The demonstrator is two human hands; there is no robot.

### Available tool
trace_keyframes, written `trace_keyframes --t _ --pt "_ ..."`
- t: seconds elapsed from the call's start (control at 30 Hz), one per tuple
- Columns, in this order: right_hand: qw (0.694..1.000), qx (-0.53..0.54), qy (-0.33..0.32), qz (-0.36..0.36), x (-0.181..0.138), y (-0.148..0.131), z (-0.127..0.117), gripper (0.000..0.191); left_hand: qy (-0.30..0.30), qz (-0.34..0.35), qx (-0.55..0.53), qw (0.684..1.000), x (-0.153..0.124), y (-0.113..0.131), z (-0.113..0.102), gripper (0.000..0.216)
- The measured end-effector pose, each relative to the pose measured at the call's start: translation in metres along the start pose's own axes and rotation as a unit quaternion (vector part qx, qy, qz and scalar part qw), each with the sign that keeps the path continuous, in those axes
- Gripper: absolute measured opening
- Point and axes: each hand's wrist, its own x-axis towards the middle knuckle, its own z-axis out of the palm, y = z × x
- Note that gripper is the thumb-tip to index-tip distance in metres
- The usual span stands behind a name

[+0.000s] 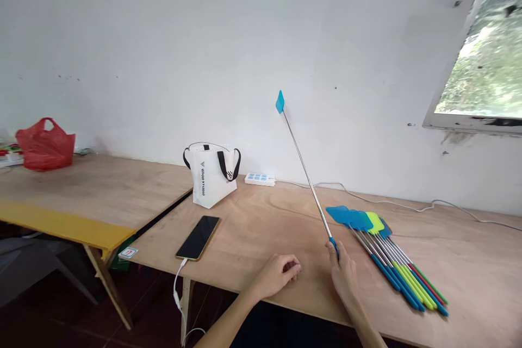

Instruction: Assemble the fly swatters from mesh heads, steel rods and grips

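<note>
My right hand [343, 272] is closed around the blue handle of a telescopic fly swatter [304, 166]. Its thin metal rod is drawn out long and leans up to the left, with the small blue head raised in front of the wall. My left hand [281, 273] rests on the wooden table [261, 228] near its front edge, the fingers loosely curled in and nothing seen between them. To the right of my right hand lies a row of several fly swatters [402, 266], their blue, yellow-green and other flaps overlapping and their handles pointing toward me.
A black phone [198, 237] on a white cable lies left. Behind it stand a white bag [212, 176] with black straps and a white power strip [260, 179], its cord along the wall. A red plastic bag [47, 147] sits on the left table. A window [485, 65] is upper right.
</note>
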Motion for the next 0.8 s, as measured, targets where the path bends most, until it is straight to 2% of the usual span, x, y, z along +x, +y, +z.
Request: trace_keyframes --t 0.23,0.43,0.57,0.8 --pt "0.999 -0.043 -0.017 0.023 0.0027 0.0029 0.0026 0.051 -0.002 0.006 -0.006 1.0 -0.0005 -0.0003 -0.0006 0.03" --pt "1.0 -0.021 0.012 0.001 0.0001 0.0022 0.0024 0.057 -0.004 -0.001 0.002 1.0 -0.0003 0.0001 -0.001 0.031" --pt "0.999 -0.045 -0.002 0.019 0.0005 0.0032 0.0036 0.059 -0.002 0.003 0.002 1.0 -0.0008 0.0 -0.0008 0.032" --pt "0.999 -0.045 -0.023 0.02 0.0048 0.0054 0.0027 0.049 -0.004 0.006 0.002 1.0 0.0 -0.0018 -0.0004 0.03"
